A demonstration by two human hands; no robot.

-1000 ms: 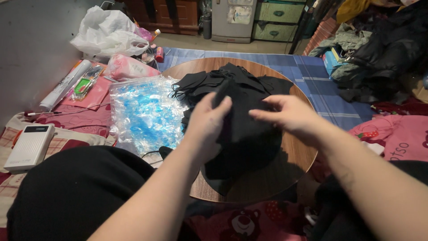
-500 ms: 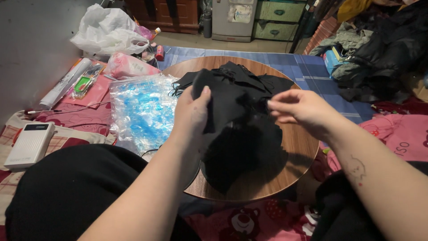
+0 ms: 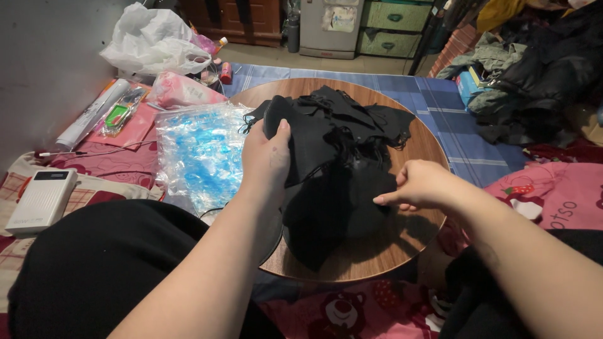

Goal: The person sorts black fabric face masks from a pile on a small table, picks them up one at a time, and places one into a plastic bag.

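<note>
Now the round wooden tabletop [image 3: 414, 251] carries the pile of black fabric pieces [image 3: 342, 135]. Since a second ago, I see one black piece [image 3: 326, 207] has been lifted from flat and hangs over the near edge. My left hand [image 3: 267, 157] holds its top, fingers curled around it; my right hand [image 3: 418, 185], which has dropped lower, pinches its right edge. A blue-printed plastic bag [image 3: 198, 150] lies beside.

Both forearms are bare, no sleeves showing at all. The left hand [image 3: 267, 157] carries no ring, watch or glove, with short, plain nails. Same for the right hand [image 3: 421, 185]: nothing on the wrist or fingers. Lower down, black clothing covers both the person's legs.
</note>
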